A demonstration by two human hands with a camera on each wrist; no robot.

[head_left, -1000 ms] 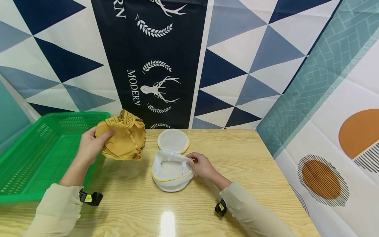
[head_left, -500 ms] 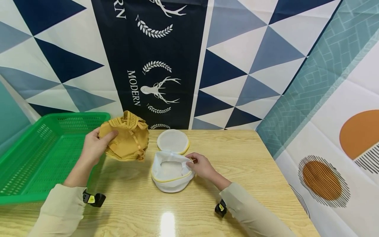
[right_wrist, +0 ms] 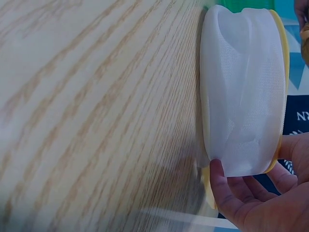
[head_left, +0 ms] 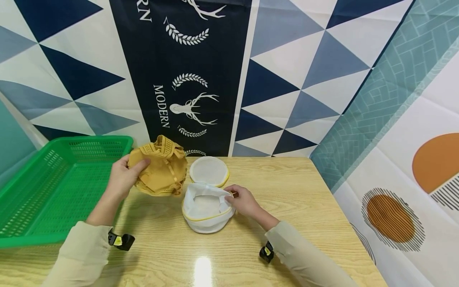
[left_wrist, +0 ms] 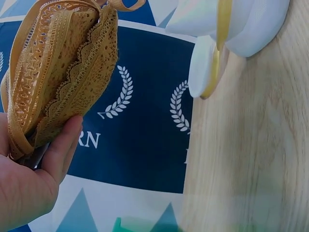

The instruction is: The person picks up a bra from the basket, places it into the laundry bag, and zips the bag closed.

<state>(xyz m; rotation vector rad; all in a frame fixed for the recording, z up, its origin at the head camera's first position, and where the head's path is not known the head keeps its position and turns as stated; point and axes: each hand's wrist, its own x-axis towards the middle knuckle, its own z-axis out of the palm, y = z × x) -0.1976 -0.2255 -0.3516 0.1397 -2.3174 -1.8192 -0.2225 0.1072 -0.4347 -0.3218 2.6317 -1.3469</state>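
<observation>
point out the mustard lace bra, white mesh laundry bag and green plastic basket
Mustard lace bra [head_left: 157, 172]: head view, smooth fabric
White mesh laundry bag [right_wrist: 244, 92]: right wrist view, side wall
Green plastic basket [head_left: 73, 195]: head view, bare floor

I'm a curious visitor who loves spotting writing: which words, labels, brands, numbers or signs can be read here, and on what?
"MODERN": on the dark wall cloth, running sideways.
"RN": higher on the same cloth, cut off by the head view's top edge.
Yellow stickers at both wrists: any print is too small to read.
White bag, yellow lace garment: no readable text.
</observation>
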